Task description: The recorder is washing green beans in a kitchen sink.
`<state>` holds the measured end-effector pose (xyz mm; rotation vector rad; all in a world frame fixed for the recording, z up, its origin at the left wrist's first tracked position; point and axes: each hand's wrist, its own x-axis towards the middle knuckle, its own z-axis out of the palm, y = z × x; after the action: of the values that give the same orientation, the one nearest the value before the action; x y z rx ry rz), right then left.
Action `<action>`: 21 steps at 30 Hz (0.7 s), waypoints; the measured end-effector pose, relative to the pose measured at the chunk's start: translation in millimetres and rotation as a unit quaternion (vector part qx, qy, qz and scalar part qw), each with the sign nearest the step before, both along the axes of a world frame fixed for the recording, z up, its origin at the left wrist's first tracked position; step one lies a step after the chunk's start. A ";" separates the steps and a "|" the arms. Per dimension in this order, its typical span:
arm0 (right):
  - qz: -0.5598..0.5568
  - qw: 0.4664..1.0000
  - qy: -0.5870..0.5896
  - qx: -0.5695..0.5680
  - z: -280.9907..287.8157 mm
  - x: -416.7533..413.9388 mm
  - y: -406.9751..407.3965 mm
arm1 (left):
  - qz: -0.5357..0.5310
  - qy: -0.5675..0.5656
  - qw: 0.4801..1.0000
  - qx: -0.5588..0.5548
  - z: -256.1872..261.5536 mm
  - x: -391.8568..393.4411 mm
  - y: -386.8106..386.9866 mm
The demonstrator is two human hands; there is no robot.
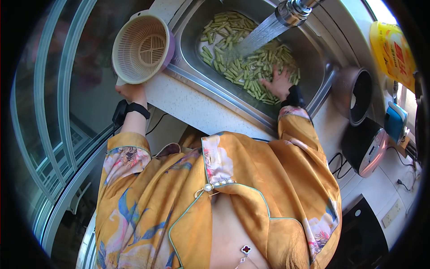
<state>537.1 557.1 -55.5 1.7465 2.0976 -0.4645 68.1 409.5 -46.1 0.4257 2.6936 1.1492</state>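
My left hand (131, 93) holds the near rim of a cream plastic colander (142, 50), which sits nested in a purple basin (170, 50) at the sink's left edge. The colander shows nothing inside. Cut green bean pieces (235, 72) lie spread in water over the floor of the stainless steel sink (201, 72). A stream runs onto them from the faucet (293, 12). Spread over the beans at the right is my right hand (279, 82), with its fingers apart and fingertips among the pieces.
A dark round pot (359, 95) stands right of the sink, beside a black and pink appliance (368, 151). Yellow packaging (391, 53) and a blue item (395, 122) are at the far right. Glass sliding panels (63, 84) rise at the left. Black cables lie by the appliance.
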 end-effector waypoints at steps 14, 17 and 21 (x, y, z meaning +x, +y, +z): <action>-0.432 0.729 0.462 -0.261 -25.2 -74.5 -9.4 | 0.053 0.037 0.989 -0.136 29.7 24.9 10.0; -0.420 0.715 0.546 -0.121 -48.4 -60.4 21.3 | 0.054 0.041 0.988 -0.137 24.8 22.5 12.4; -0.199 0.929 0.244 0.193 -33.2 -20.8 58.6 | 0.068 0.030 0.993 -0.091 23.7 20.4 5.1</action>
<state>516.2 615.7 -88.6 2.5285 2.2691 -0.6936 88.5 414.6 -22.4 0.2548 2.8880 0.9230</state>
